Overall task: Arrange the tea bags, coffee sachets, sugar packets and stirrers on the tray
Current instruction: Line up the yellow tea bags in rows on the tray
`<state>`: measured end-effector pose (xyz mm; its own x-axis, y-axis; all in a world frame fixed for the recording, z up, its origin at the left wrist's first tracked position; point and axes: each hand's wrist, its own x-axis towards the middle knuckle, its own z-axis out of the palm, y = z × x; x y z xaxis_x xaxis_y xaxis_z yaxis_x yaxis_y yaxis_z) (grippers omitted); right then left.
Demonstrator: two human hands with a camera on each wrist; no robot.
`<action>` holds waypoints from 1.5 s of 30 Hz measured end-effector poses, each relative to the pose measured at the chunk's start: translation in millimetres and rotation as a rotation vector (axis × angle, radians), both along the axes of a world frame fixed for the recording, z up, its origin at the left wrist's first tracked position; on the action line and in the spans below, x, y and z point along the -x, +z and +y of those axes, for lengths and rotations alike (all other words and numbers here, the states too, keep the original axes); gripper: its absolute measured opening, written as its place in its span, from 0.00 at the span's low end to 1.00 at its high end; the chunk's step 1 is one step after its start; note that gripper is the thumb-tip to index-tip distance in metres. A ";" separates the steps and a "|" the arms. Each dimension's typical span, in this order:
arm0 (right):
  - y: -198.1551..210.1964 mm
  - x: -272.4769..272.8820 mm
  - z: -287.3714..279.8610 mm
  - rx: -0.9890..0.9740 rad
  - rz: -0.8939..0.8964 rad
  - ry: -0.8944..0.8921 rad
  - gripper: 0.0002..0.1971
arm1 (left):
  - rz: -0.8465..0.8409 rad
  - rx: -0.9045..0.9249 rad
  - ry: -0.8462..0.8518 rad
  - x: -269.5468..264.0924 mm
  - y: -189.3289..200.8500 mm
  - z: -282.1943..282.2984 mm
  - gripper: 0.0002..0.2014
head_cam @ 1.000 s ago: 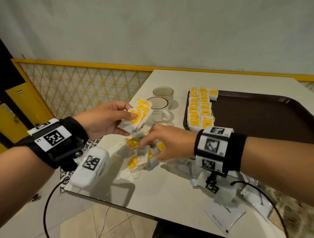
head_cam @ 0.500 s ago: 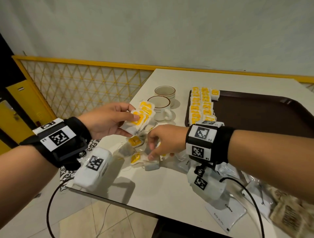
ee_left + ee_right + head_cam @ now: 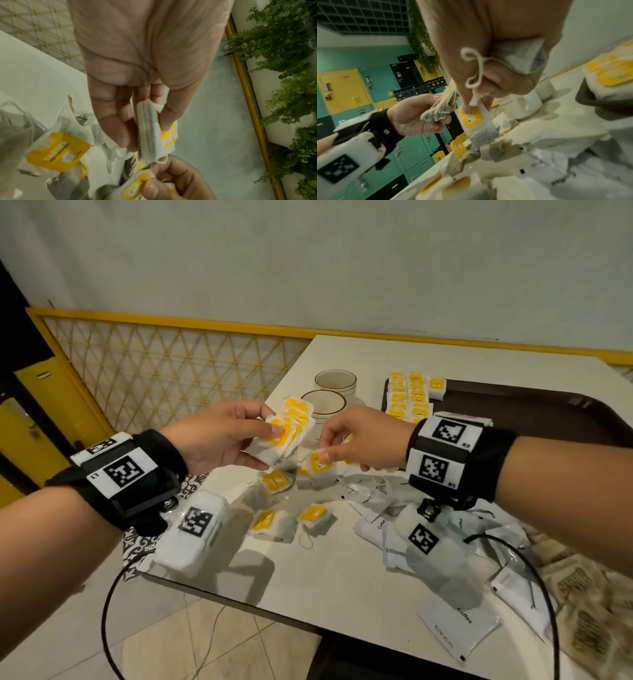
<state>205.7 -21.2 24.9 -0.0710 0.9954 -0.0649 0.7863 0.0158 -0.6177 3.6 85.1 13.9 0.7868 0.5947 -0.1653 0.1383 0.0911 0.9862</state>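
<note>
My left hand (image 3: 219, 440) grips a fanned stack of tea bags (image 3: 287, 433) with yellow tags, held above the table's left part; the left wrist view shows the stack of tea bags (image 3: 149, 129) edge-on between thumb and fingers. My right hand (image 3: 359, 440) pinches one tea bag (image 3: 320, 470) by its yellow tag, just right of the stack; that tea bag (image 3: 477, 121) hangs from the fingertips in the right wrist view. Several loose tea bags (image 3: 270, 522) lie on the table below. Rows of tea bags (image 3: 411, 398) sit in the brown tray's (image 3: 534, 419) left end.
Two cups (image 3: 325, 402) stand left of the tray. White coffee sachets (image 3: 455, 628) lie scattered at the right front, with brown packets (image 3: 582, 611) beyond them at the right edge. The table's front edge (image 3: 239, 601) and left corner are close below my wrists.
My right hand has risen from the pile on the table with one tea bag pinched, and moved toward the stack in my left hand. The left hand has stayed about where it was.
</note>
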 end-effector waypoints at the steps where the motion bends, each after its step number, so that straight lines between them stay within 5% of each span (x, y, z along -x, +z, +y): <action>1: 2.7 -1.6 -0.7 0.005 -0.005 -0.002 0.05 | -0.003 -0.001 0.004 0.8 -0.1 1.0 0.30; 8: 4.6 8.7 -7.5 0.302 0.007 0.199 0.12 | 0.005 -0.006 -0.001 3.8 -3.0 3.5 0.30; 14: -27.5 16.8 2.7 0.318 -0.104 0.076 0.20 | 0.034 -0.005 0.005 3.5 -3.4 1.9 0.29; 21: -23.4 15.7 0.6 0.377 -0.090 0.142 0.06 | 0.057 -0.009 -0.021 2.1 -1.5 3.1 0.25; 27: -16.0 15.2 5.7 0.419 0.052 0.127 0.06 | 0.053 -0.012 -0.010 0.8 -2.6 1.7 0.09; 32: -25.1 25.1 12.2 0.399 -0.057 0.180 0.09 | 0.062 -0.014 -0.052 2.6 -3.3 1.0 0.25; 38: -26.3 25.1 11.9 0.355 -0.097 0.182 0.10 | 0.062 -0.016 -0.029 2.8 -4.4 -1.3 0.22; 45: -14.2 17.8 6.4 0.459 -0.156 0.244 0.06 | 0.065 -0.023 -0.031 4.0 -7.0 -0.4 0.31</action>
<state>188.0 -14.8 10.6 -0.2514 0.8182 -0.5171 0.8762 -0.0345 -0.4806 -0.4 84.6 6.9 0.7928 0.5746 -0.2031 0.2042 0.0636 0.9769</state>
